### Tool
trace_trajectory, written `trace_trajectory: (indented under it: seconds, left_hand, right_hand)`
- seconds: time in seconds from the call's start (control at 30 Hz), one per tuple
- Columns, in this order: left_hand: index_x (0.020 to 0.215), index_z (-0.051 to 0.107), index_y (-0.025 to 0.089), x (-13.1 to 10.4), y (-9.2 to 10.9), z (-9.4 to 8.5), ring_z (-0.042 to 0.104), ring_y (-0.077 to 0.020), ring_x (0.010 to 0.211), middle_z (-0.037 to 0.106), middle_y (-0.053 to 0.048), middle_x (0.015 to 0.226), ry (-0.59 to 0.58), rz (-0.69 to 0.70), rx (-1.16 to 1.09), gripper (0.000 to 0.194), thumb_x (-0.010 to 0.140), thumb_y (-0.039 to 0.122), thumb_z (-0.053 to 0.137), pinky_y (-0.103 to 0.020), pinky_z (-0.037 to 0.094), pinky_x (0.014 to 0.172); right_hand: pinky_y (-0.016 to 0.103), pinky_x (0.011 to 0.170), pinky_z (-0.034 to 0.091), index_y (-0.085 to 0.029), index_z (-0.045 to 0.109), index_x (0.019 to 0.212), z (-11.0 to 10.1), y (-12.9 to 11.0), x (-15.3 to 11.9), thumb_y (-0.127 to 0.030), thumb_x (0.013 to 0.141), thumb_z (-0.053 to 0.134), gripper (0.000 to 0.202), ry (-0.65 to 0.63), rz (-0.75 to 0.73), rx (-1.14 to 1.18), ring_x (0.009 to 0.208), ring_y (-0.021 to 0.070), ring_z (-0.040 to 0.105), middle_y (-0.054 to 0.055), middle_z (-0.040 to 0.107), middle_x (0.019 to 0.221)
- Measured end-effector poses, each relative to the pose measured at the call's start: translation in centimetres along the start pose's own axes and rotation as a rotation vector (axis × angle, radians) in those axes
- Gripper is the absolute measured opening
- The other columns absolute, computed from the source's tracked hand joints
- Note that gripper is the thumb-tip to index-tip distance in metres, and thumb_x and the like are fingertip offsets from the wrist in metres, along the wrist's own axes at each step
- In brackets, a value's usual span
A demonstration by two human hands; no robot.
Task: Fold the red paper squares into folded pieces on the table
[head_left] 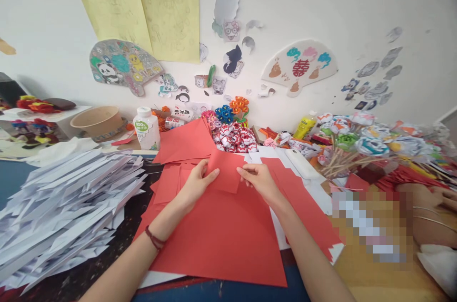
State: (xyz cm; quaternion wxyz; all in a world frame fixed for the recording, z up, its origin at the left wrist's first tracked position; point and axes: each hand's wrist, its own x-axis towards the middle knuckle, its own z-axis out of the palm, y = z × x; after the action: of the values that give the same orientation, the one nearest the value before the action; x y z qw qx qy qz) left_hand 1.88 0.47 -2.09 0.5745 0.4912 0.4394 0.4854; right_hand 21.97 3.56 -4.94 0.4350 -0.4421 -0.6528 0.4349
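Between my two hands is a small piece of red paper [226, 173], held up over a large red sheet [221, 240]. My left hand [200, 180] pinches its left side, thumb in front. At its right edge, my right hand [257, 177] grips it between thumb and fingers. Just left of the held piece lie smaller red paper pieces [167, 188], and behind them a stack of red sheets [187, 140]. More red sheets [300, 202] lie to the right, partly over white paper.
A big heap of folded white paper strips [67, 211] covers the left side. Behind stand a white bottle [147, 128], red-and-white paper flowers [235, 138] and a yellow bottle [305, 125]. Paper flowers on sticks [371, 142] lie at right, near another person's arm [428, 211].
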Motion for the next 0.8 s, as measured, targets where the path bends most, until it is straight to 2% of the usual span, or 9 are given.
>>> trace_trajectory:
  seconds: [0.17, 0.47, 0.67, 0.8]
  left_hand:
    - [0.109, 0.058, 0.014, 0.29, -0.4, -0.31, 0.063, -0.0321, 0.105, 0.065, -0.015, 0.119, -0.055, 0.007, -0.036, 0.049, 0.073, 0.045, 0.07, -0.043, 0.052, 0.086]
    - [0.108, 0.06, 0.015, 0.31, -0.67, -0.45, 0.063, -0.0307, 0.106, 0.064, -0.014, 0.12, -0.059, 0.032, -0.024, 0.043, 0.075, 0.041, 0.07, -0.043, 0.05, 0.09]
    - [0.108, 0.062, 0.014, 0.18, -0.16, -0.41, 0.059, -0.0314, 0.113, 0.063, -0.015, 0.122, -0.065, 0.038, -0.026, 0.044, 0.073, 0.038, 0.072, -0.041, 0.05, 0.092]
    - [0.105, 0.063, 0.012, 0.35, -0.23, -0.64, 0.066, -0.031, 0.1, 0.068, -0.016, 0.113, -0.047, 0.008, -0.06, 0.044, 0.071, 0.038, 0.074, -0.041, 0.054, 0.085]
  right_hand:
    - [0.023, 0.047, 0.032, -0.016, 0.06, 0.061, -0.1, 0.23, 0.06, -0.05, 0.083, 0.06, 0.04, 0.006, -0.008, -0.025, 0.047, 0.0098, 0.041, -0.002, 0.048, 0.051]
    - [0.023, 0.047, 0.032, -0.016, 0.063, 0.063, -0.19, 0.28, 0.16, -0.05, 0.083, 0.059, 0.039, -0.009, -0.011, -0.015, 0.047, 0.01, 0.042, -0.001, 0.051, 0.054]
    - [0.023, 0.049, 0.032, -0.016, 0.061, 0.06, -0.28, -0.38, -0.02, -0.048, 0.084, 0.059, 0.039, -0.009, -0.035, -0.062, 0.048, 0.0104, 0.043, -0.002, 0.048, 0.051]
    - [0.023, 0.05, 0.03, -0.016, 0.059, 0.059, -0.44, -0.67, -0.11, -0.045, 0.085, 0.059, 0.038, -0.032, -0.046, -0.089, 0.048, 0.01, 0.042, -0.003, 0.046, 0.049]
